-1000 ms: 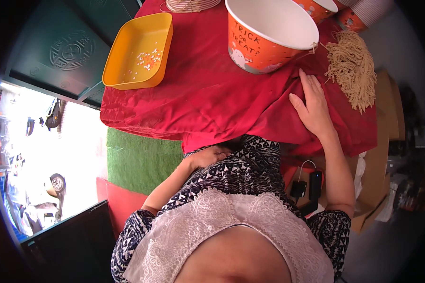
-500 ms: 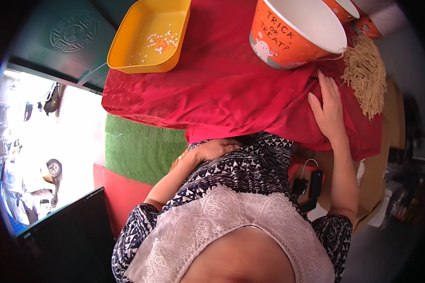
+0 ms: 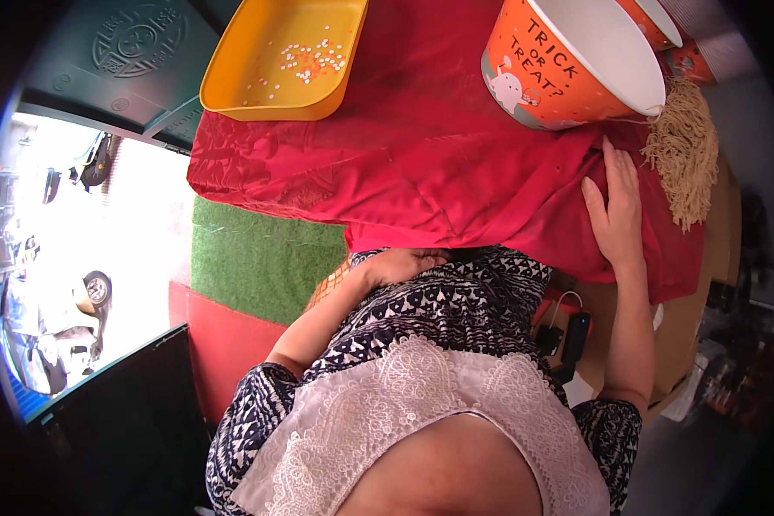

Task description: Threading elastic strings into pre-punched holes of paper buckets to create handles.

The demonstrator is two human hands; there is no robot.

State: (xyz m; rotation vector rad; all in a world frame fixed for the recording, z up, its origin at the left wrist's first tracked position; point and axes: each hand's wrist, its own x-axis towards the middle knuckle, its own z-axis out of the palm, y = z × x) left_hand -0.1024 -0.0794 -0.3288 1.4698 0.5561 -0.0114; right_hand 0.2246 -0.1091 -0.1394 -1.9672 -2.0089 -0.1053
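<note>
My right hand (image 3: 617,206) lies flat on the red tablecloth (image 3: 404,159), fingers stretched out and holding nothing. Its fingertips reach just below an orange bucket (image 3: 537,73) with a white inside and a small ghost picture, apart from it. Right of that hand hangs a bundle of tan strings (image 3: 684,155) at the table's side. My left hand (image 3: 402,265) rests on my patterned dress at my lap, its fingers laid flat near the cloth's front edge; their tips are in shadow.
A yellow plastic tub (image 3: 275,113) at the far left holds many small white and orange bits. More orange buckets (image 3: 649,24) stand at the back right. Below the table's right side are a black device (image 3: 576,337) with a cable and a cardboard box (image 3: 679,340). Green turf (image 3: 258,262) covers a surface at left.
The view has shifted a little, so the tub, bucket and strings appear farther right. Both hands keep their places on the cloth and on my lap.
</note>
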